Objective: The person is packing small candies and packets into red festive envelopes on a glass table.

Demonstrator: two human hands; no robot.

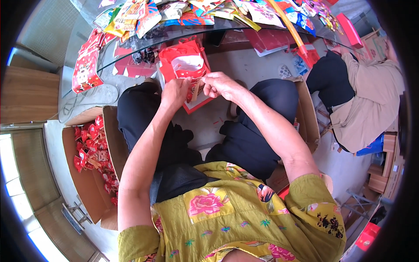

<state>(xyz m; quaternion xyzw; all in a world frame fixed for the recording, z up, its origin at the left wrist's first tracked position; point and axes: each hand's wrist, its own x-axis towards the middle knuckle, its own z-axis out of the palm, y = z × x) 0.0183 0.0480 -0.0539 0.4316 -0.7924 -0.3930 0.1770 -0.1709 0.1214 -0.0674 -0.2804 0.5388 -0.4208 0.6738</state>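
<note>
Both my hands are over a red bag with white dots (pixel 189 74), which lies on a red box with pale edges (pixel 195 106) between my knees. My left hand (pixel 177 90) pinches the left side of the bag's gathered neck. The fingers of my right hand (pixel 218 85) are closed on a thin tie at its right side. A tan ribbon or tag (pixel 196 91) hangs between my hands. Behind the dotted bag is a larger red bag (pixel 180 49).
Snack packets (pixel 131 16) cover a glass table (pixel 118 54) ahead. A flat dotted bag (pixel 87 73) hangs over its left edge. A cardboard box (pixel 83 183) of small red tied bags stands at left, an open carton (pixel 306 114) at right. Another person (pixel 366 95) bends at far right.
</note>
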